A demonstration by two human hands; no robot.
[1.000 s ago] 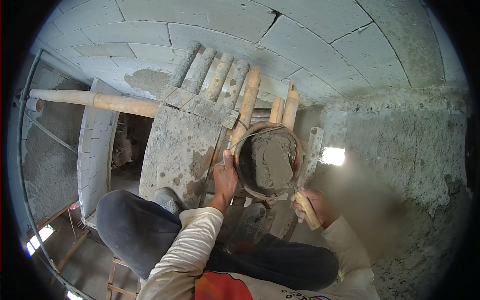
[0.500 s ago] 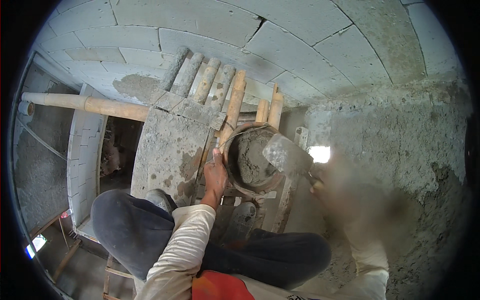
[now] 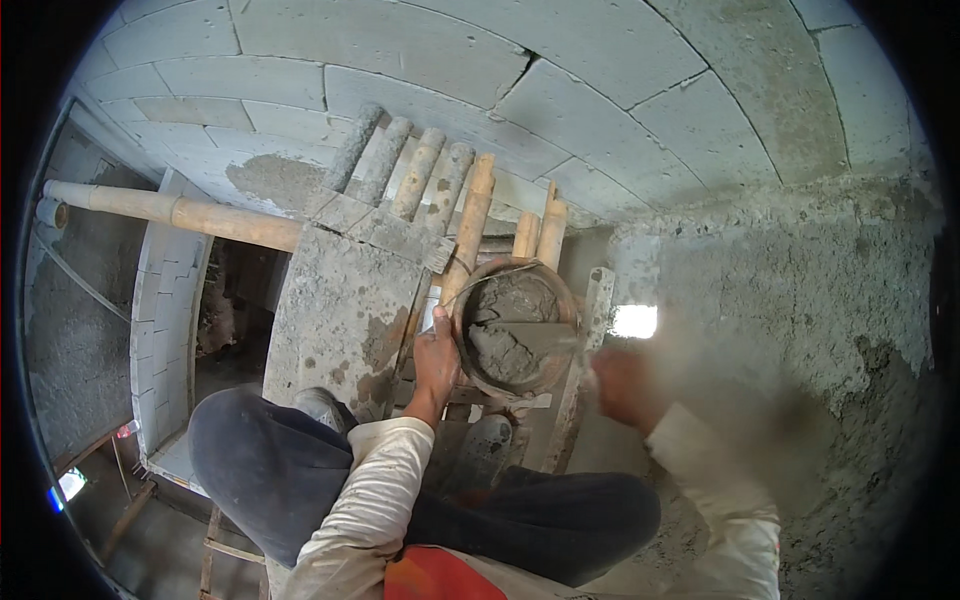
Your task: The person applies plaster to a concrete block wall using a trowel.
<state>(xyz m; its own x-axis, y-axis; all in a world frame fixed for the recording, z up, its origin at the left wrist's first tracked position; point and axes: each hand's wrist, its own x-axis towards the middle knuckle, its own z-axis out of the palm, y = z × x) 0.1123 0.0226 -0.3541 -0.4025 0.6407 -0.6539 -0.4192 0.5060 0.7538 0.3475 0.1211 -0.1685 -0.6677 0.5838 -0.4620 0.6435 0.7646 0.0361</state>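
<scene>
A round bucket (image 3: 467, 355) of wet grey mortar (image 3: 505, 355) stands on the bamboo scaffold. My left hand (image 3: 433, 360) is closed on its left rim, by the wire handle. My right hand (image 3: 625, 385), blurred at the bucket's right, grips a trowel (image 3: 535, 337) whose blade lies in the mortar. A long, mortar-caked straightedge (image 3: 590, 315) runs beside the bucket's right side. My shoes (image 3: 480, 450) rest below the bucket and on the stained board (image 3: 340, 300).
Bamboo poles (image 3: 465, 225) poke toward the block wall (image 3: 420, 40); another pole (image 3: 200, 215) runs left. A dark opening (image 3: 240, 310) lies left, with a wooden ladder (image 3: 225, 545) low down. A rough plastered wall (image 3: 800, 280) with a bright hole (image 3: 633, 321) is on the right.
The trowel blade rose over the bucket's right rim half a second ago and is now down in the mortar. My right hand has shifted with it; my left hand stays on the rim.
</scene>
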